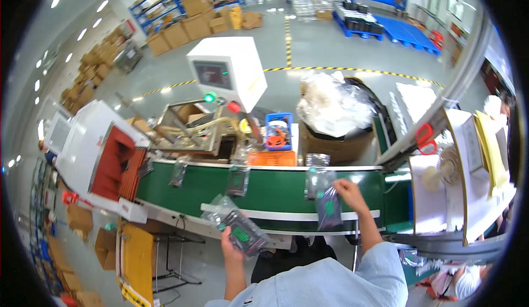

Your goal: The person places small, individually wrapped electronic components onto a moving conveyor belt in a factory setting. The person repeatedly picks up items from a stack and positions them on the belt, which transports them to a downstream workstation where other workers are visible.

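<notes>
My left hand [228,247] is closed on the edge of a clear plastic bag with a dark flat item [245,233] inside, marked in green. This bag is tilted over the near edge of the green conveyor belt [278,188]. Further right, my right hand [349,192] pinches the top of another bagged dark item [329,209], which hangs at the belt's near side. Just beyond it, a similar bagged item [316,177] lies on the belt. Two more lie to the left, a nearer bagged item [238,180] and a farther bagged item [179,172].
A white machine with a red strip curtain [114,161] stands at the belt's left end. Behind the belt are a white control box [237,67], a blue bin [279,125] and a carton heaped with clear plastic [336,104]. Red-handled scissors [425,138] hang right, near a fan [449,165].
</notes>
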### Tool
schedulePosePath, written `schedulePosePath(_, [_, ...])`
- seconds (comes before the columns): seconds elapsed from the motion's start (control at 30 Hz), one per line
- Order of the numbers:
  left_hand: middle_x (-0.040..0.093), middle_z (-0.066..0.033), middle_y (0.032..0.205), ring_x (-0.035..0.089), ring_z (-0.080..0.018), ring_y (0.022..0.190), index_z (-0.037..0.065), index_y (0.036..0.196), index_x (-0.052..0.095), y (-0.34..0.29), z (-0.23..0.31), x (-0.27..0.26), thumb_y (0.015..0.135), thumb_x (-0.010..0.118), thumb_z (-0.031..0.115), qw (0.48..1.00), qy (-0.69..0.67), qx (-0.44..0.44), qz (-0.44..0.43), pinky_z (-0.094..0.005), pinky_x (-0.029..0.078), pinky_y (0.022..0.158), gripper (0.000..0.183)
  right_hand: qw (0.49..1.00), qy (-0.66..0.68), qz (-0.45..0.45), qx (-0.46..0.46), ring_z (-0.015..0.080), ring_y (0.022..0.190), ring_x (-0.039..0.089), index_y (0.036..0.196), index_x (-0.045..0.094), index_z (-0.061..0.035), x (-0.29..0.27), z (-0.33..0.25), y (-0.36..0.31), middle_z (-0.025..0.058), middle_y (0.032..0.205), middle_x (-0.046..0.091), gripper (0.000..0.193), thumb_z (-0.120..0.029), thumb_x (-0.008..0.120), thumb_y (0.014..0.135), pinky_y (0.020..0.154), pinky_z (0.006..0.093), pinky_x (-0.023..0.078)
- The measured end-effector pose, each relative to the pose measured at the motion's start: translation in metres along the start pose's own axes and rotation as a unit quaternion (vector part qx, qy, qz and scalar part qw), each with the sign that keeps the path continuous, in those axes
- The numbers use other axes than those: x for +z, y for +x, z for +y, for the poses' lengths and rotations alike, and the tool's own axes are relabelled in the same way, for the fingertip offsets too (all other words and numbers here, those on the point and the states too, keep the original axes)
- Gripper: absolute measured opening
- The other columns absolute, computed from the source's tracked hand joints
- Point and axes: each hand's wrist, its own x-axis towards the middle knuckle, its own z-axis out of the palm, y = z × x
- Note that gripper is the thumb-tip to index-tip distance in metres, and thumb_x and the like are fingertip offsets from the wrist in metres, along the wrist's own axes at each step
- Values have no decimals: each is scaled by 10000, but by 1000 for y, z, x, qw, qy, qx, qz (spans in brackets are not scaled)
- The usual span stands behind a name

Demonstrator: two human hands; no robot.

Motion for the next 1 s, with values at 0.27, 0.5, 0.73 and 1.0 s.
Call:
schedulePosePath(0.27, [523, -159, 1145, 503, -266, 1056, -13, 1203, 431, -8, 0, 10, 782, 454, 305, 1000, 0, 10, 5, -396, 435, 886, 528, 907, -288, 307, 10, 210, 652, 577, 823, 621, -17, -197, 123, 47, 144, 702, 595, 204, -209, 555, 811, 604, 313, 429])
schedulePosePath(0.5, [529, -200, 1129, 537, -310, 1000, -25, 1203, 424, -19, 0, -25, 743, 512, 323, 995, -39, -52, 81, -430, 452, 854, 584, 911, -262, 308, 78, 197, 587, 528, 795, 581, 24, -174, 205, 83, 169, 656, 555, 195, -153, 522, 740, 577, 340, 418])
schedulePosePath(0.73, [505, -237, 1160, 522, -332, 1053, -35, 1220, 401, -36, 3, -72, 768, 493, 309, 987, -129, -43, 84, -462, 430, 892, 576, 845, -367, 372, 114, 381, 800, 530, 845, 616, -28, -64, 183, 91, 226, 824, 559, 320, -304, 456, 836, 694, 455, 408])
schedulePosePath(1.0, [524, -183, 1162, 535, -316, 1033, -29, 1218, 420, -65, 37, -103, 778, 484, 311, 974, -160, -24, 156, -451, 431, 887, 559, 832, -435, 333, 88, 372, 912, 524, 1079, 553, -8, -23, 155, 102, 221, 977, 533, 451, -389, 508, 841, 789, 430, 415])
